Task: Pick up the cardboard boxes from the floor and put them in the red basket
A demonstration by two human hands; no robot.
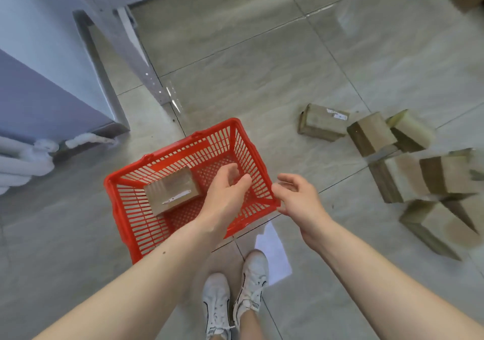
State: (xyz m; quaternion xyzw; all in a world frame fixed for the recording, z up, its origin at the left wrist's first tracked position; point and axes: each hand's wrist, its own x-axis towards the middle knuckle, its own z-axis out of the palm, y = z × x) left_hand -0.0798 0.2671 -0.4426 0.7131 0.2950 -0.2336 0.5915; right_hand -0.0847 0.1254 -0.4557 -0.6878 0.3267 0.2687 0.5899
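Both forearms are bare, with no sleeves, and the left hand [225, 193] and right hand [301, 198] wear no gloves. White lace-up sneakers [235, 297] with black trim; lower legs bare.

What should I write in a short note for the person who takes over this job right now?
Left hand: empty, fingers loosely open, over the basket.
Right hand: empty, open, beside the basket's right rim.
Done: one box lies in the basket.
Left: a scattered pile of boxes on the floor to the right, at least six, some blurred. Pick each up and put it in the basket.
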